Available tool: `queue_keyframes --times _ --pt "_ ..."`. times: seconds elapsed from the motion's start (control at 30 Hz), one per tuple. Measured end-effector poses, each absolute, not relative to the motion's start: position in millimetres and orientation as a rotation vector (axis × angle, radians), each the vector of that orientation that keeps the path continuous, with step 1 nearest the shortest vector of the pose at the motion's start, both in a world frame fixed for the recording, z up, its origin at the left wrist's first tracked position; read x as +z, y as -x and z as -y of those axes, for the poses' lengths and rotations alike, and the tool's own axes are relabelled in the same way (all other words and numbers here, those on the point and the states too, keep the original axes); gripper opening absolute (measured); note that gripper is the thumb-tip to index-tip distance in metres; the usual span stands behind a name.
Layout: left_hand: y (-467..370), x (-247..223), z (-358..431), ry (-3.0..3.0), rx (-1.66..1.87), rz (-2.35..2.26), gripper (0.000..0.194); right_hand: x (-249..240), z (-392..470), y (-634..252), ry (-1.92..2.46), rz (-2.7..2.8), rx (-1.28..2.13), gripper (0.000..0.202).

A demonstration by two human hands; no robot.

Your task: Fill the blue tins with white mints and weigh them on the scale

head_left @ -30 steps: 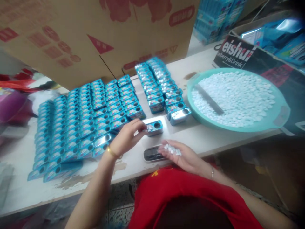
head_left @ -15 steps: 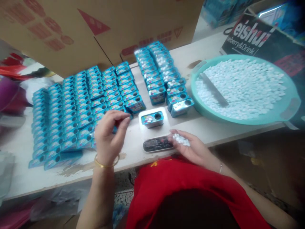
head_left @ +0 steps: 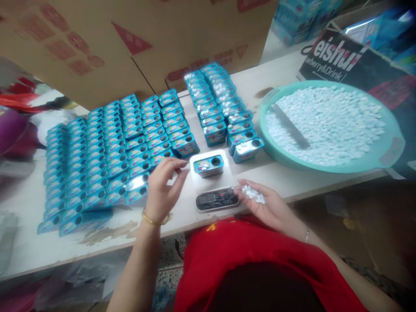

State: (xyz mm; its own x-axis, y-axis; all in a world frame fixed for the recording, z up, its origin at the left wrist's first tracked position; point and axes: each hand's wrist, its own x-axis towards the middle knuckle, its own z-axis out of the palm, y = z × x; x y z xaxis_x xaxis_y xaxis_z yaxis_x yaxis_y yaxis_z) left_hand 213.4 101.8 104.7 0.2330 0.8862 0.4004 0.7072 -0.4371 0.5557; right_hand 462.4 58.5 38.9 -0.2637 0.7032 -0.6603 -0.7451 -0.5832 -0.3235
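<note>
A small blue tin (head_left: 208,166) with a dark round hole in its top stands on the white platform of a digital scale (head_left: 201,184). A few white tablets lie on the tin's top. My left hand (head_left: 167,185) is just left of the scale, thumb and fingertips pinched together; what they hold, if anything, is too small to make out. Palm up at the scale's right front corner, my right hand (head_left: 264,203) cups a small heap of white tablets (head_left: 253,194). Its fingertips are close to the scale's black display panel (head_left: 217,199).
Many blue tins (head_left: 110,151) stand in rows on the left. Two more rows (head_left: 212,106) behind the scale have white tablets on top. A turquoise basin (head_left: 286,162) of tablets holds a flat metal strip (head_left: 290,125). A large cardboard box (head_left: 195,39) stands behind.
My left hand has moved right, towards the scale, still pinched. My right hand keeps its tablets and has shifted slightly right. The tin stays on the scale; the whole view has shifted a little.
</note>
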Motion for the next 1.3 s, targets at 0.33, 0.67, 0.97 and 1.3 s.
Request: queue_keyframes --times 0.33,0.67,0.97,1.3 --pt "-235 109 -120 -2.541 0.355 -1.485 0.014 37 -60 -457 1.002 -0.061 1.975 0.019" --pt "-244 124 -124 -2.439 0.589 -1.453 0.013 35 -55 -447 0.913 0.061 2.094 0.017" --pt "-270 105 -65 -2.378 0.601 -1.149 0.013 38 -47 -448 0.778 0.032 2.302 0.025" --pt "-214 119 -90 -2.188 1.165 -1.653 0.01 26 -48 -466 0.924 0.092 2.144 0.02"
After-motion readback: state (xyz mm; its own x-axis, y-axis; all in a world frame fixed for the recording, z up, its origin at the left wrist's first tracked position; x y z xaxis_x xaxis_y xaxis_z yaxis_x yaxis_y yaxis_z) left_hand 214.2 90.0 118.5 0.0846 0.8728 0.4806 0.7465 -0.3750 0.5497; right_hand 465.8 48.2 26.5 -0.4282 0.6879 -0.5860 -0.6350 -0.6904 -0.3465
